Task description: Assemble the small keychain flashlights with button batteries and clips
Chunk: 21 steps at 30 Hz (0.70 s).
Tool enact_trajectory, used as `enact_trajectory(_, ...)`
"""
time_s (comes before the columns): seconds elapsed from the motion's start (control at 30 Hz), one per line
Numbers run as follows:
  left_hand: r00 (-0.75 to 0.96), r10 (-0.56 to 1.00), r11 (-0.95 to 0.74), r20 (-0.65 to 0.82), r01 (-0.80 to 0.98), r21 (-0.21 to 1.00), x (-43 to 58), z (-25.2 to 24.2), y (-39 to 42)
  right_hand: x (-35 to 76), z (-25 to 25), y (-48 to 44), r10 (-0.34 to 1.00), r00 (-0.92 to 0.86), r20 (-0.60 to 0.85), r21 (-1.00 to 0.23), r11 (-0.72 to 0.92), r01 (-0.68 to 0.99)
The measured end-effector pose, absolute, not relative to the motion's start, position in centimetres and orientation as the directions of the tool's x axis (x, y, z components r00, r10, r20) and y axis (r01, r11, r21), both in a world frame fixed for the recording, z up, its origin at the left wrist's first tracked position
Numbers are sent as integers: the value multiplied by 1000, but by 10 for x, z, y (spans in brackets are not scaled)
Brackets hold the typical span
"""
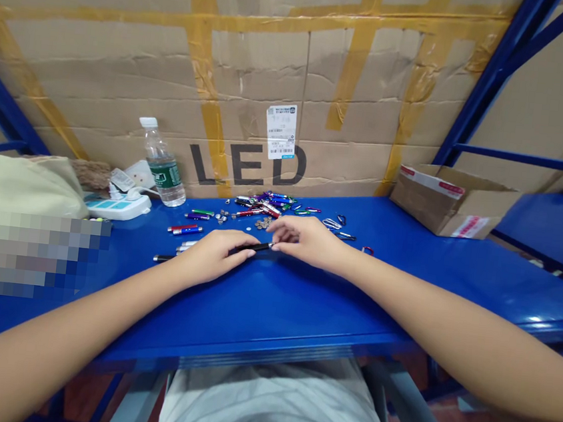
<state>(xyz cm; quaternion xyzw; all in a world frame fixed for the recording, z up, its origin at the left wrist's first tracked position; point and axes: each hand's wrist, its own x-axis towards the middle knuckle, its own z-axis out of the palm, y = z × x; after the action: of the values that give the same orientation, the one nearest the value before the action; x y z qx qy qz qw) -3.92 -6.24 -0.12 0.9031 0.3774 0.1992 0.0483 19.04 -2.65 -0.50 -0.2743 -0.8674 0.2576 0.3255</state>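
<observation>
My left hand (216,254) is closed around a small black flashlight (253,247), slim and pen-shaped, just above the blue table. At its silver end, the thumb and fingers of my right hand (304,241) pinch the tip. Beside my left hand lie silver flashlights (184,248) and another black one (164,258), partly covered by my wrist. A red and a blue flashlight (187,230) rest farther left. Behind my hands is a loose pile of coloured flashlights (267,204), with small round metal pieces (263,224) in front of it.
Metal clips (331,223) lie right of the pile. A water bottle (166,168) and a white power strip (119,207) stand at the back left, near a pale bag (22,190). An open cardboard box (426,199) sits back right. A large cardboard sheet (359,145) walls the rear.
</observation>
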Motion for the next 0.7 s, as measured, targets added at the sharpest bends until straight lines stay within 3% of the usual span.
enact_trajectory(0.1, 638, 691, -721, 341, 645, 253, -40, -4, -62, 191, -4, -29, 567, -673, 474, -497, 804, 327)
enact_trajectory(0.27, 608, 731, -681, 310, 614, 400, -41, -6, -61, 193, 0, -36, 359, -786, 503, -132, 931, 341)
enact_trajectory(0.37, 615, 720, -692, 323, 601, 399, -41, -8, -60, 194, 2, -38, 303, -816, 492, -22, 941, 336)
enact_trajectory(0.5, 669, 616, -781, 415, 587, 212, -41, -12, -61, 194, 2, -38, 299, -822, 484, -28, 945, 327)
enact_trajectory(0.7, 730, 399, -829, 555, 546, -123, -42, -14, -61, 194, 1, -36, 399, -759, 514, -249, 916, 313)
